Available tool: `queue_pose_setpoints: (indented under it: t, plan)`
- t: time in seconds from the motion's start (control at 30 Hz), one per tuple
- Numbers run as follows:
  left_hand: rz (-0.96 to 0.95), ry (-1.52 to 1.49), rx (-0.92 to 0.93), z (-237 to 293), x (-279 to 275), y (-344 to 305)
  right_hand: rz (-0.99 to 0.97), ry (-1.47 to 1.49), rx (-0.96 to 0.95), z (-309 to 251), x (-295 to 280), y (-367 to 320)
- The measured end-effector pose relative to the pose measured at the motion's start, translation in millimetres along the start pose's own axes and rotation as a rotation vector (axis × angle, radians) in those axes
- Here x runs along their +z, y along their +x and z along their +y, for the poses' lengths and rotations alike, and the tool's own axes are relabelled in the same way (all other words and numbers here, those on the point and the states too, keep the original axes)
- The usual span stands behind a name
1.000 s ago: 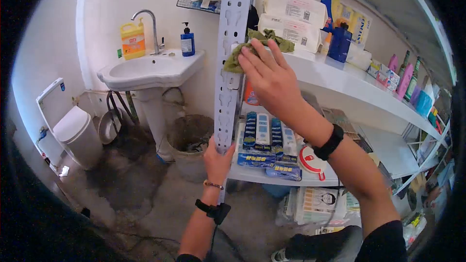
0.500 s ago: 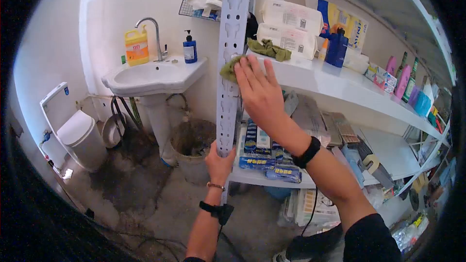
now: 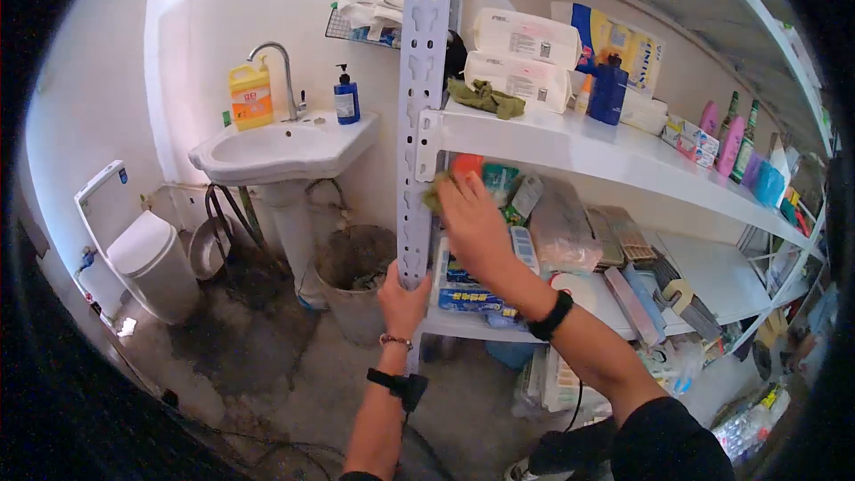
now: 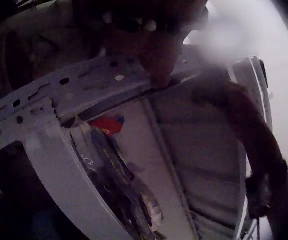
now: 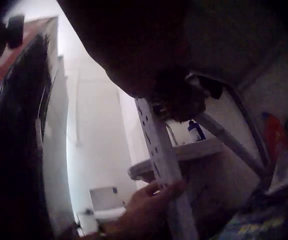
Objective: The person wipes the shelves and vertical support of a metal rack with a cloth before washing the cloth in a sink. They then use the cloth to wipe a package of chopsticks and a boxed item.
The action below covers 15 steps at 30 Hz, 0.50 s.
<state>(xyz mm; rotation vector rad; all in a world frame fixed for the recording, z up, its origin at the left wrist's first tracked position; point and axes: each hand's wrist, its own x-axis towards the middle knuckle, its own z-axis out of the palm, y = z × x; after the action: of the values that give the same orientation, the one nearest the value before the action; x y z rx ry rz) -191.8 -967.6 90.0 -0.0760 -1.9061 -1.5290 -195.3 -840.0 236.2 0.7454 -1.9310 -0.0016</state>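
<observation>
My left hand [image 3: 403, 289] grips the white perforated upright post [image 3: 417, 107] of a metal shelf unit, low down near the bottom shelf. The left wrist view shows its fingers [image 4: 159, 60] curled over the post [image 4: 79, 87]. My right hand [image 3: 470, 221] holds a crumpled green cloth [image 3: 435, 190] against the right side of the post, just below the upper shelf [image 3: 570, 150]. In the right wrist view the cloth [image 5: 181, 102] is dark and bunched on the post [image 5: 159, 145], with the left hand [image 5: 144, 212] below. A second green cloth [image 3: 486, 96] lies on the upper shelf.
A white pedestal sink [image 3: 280, 150] with a yellow jug [image 3: 251, 96] and blue soap bottle [image 3: 346, 98] stands left of the post. A bucket [image 3: 352, 272] sits under it and a toilet [image 3: 142, 245] at far left. Shelves hold wipe packs [image 3: 521, 53], bottles and packets.
My right hand slid the green cloth down the post, from the upper shelf's corner to below that shelf. My left hand kept its grip on the post.
</observation>
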Motion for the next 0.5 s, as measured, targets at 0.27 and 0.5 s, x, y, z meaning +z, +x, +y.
queue_pose_setpoints:
  t: [0.27,0.5]
  plan:
    - [-0.014,-0.007,0.016,0.6,0.8,2.7,-0.130,1.356,1.039,4.9,-81.5,-55.8]
    - [-0.019,0.067,0.038,-7.3,-0.2,4.0,0.417,-0.009,-0.214,8.8,-65.5,122.7]
